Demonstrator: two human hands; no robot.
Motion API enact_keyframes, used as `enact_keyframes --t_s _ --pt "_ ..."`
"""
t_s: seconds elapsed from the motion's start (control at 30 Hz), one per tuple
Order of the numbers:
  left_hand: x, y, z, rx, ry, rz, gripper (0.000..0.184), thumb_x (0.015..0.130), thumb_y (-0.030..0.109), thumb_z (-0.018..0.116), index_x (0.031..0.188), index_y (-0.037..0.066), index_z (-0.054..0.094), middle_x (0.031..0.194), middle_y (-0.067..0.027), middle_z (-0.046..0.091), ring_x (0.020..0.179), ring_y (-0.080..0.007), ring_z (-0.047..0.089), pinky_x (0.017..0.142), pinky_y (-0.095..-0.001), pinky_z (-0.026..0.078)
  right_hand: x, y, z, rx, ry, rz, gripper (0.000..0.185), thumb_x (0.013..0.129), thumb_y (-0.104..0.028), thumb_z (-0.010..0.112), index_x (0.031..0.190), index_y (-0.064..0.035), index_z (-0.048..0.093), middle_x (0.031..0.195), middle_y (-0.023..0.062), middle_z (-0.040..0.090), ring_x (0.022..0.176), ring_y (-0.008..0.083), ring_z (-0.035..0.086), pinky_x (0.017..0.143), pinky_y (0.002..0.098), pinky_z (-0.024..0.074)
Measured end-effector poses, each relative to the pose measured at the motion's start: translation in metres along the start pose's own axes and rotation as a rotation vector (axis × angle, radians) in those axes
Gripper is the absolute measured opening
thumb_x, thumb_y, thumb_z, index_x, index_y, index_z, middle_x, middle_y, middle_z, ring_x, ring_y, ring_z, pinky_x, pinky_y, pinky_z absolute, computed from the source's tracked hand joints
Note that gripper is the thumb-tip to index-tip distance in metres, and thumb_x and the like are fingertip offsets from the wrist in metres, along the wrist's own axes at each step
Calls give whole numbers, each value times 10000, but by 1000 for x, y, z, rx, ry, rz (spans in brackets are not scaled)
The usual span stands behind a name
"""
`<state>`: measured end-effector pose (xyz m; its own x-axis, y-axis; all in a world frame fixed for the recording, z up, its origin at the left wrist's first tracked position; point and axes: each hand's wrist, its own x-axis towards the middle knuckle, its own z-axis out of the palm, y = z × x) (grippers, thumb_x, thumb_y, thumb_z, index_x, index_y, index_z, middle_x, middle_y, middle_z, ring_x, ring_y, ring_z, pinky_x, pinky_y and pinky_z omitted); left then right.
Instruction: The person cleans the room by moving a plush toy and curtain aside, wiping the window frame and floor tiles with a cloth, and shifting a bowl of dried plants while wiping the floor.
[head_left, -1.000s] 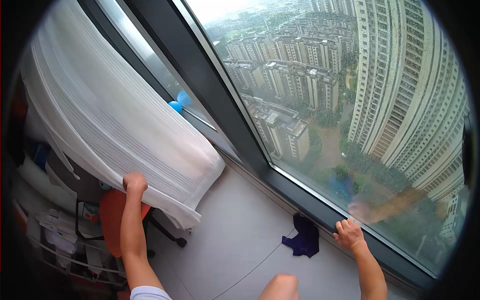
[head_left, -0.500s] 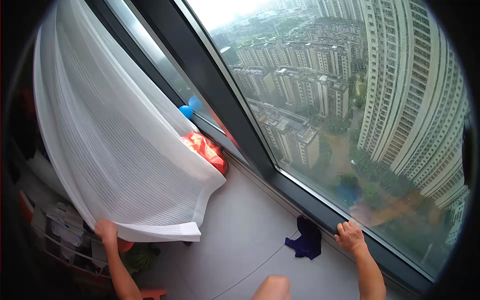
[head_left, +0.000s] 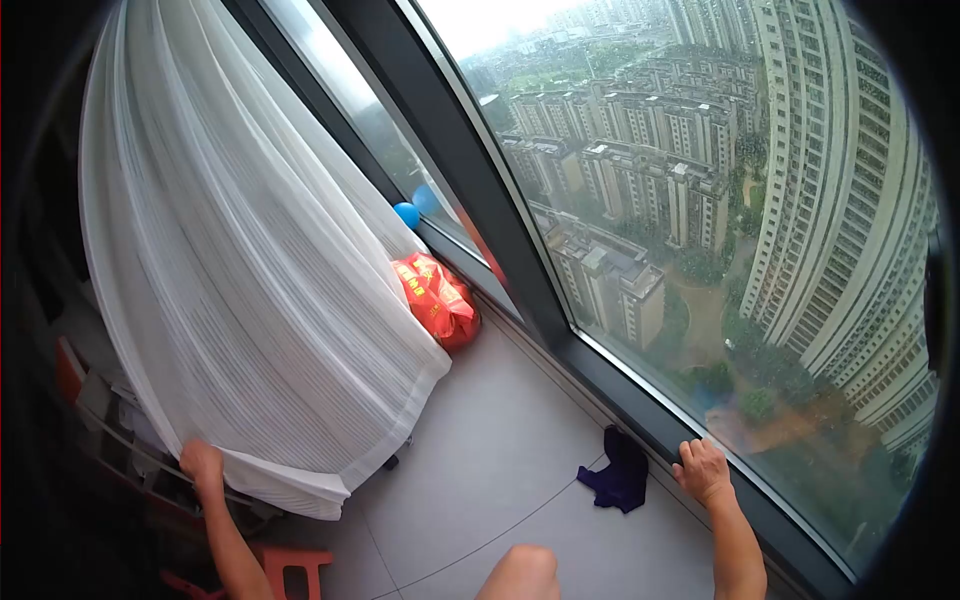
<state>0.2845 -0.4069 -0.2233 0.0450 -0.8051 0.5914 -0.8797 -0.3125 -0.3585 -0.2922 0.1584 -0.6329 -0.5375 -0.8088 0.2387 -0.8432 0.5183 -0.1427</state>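
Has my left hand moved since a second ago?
Yes: against the dark window frame, the left hand has moved farther off, left and down in view, with the white curtain.

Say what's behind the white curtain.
Partly visible past the curtain: a red bag at right, a rack at lower left. Their covered portions, and anything else it hides, can't be seen.

The left hand point(head_left: 202, 464) grips the white curtain point(head_left: 270, 290) near its hem; the right hand point(head_left: 702, 468) rests on the window frame point(head_left: 612, 378). A purple cloth point(head_left: 620, 478) lies on the floor point(head_left: 470, 450).
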Motion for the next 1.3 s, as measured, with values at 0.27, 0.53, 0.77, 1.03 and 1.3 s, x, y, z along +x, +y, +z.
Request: enact_keyframes --t_s 0.27,0.53,0.77,1.03,1.3 --pt "-13 -8 -13 -60 51 5 207 840 126 615 848 -16 766 937 -239 734 929 -422 716 791 -479 577 -1 1 0 14 7 -5 438 751 -285 787 1073 -70 582 875 67 569 871 255 599 716 368 511" --pt "-25 7 -14 -105 38 70 250 841 143 595 870 -49 754 939 -271 721 915 -444 705 796 -498 563 -1 1 -5 82 8 -1 404 762 -246 770 1056 -56 569 864 84 568 861 279 597 737 390 504" --pt "-33 65 -25 -280 64 140 280 830 159 573 855 -66 738 934 -304 701 909 -481 683 811 -521 549 -1 1 -3 50 22 -12 431 756 -265 788 1074 -66 575 864 67 567 852 258 600 718 367 510" --pt "-42 184 -50 -453 128 375 246 813 138 578 833 -63 718 927 -286 689 897 -456 676 827 -530 534 -1 2 -2 32 11 -5 421 777 -290 778 1076 -81 568 866 56 570 861 242 607 723 356 512" --pt "-24 267 -31 -516 246 459 191 836 91 602 858 -50 728 967 -237 663 902 -416 687 807 -507 563 -1 1 -2 33 6 0 411 786 -293 772 1070 -80 564 860 54 564 854 236 604 717 347 509"
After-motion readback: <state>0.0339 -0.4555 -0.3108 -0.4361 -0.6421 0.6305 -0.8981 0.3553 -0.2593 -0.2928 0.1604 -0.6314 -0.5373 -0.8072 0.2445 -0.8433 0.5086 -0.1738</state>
